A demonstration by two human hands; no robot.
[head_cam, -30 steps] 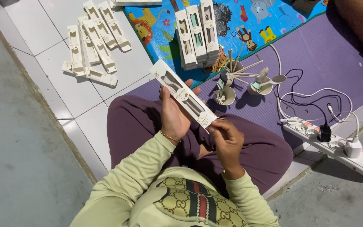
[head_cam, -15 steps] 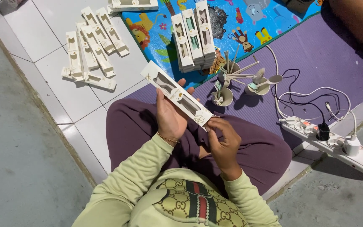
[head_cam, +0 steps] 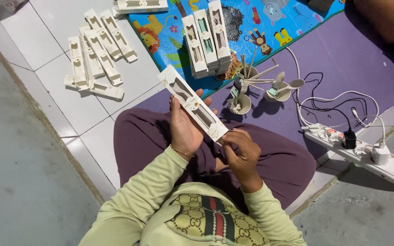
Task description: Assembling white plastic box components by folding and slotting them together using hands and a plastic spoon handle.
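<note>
We sit on a floor of white tiles beside a grey concrete strip, with a purple mat and a bright animal-print play mat spread ahead of our crossed legs; our left hand holds a long white cutlery box from beneath, fingers curled around its back and the thumb along its near edge, so the box lies slantwise over our lap with its windowed face turned up and its far end pointing toward the tiles; our right hand meets the box's near end, thumb and fingertips pinched on the end flap, the remaining fingers folded in. On the tiles to the left lies a loose heap of white boxes of the same kind, some overlapping; on the play mat a neat stack of boxes stands in three rows side by side, and one more box lies at the top edge; just beyond the held box three small cups rest on the purple mat, holding pale spoons, forks and chopsticks that stick out at angles; to the right a white power strip lies across the mat's edge, a red switch at its end, with a black plug and a white charger seated in it and white and black cables looping toward the cups.
</note>
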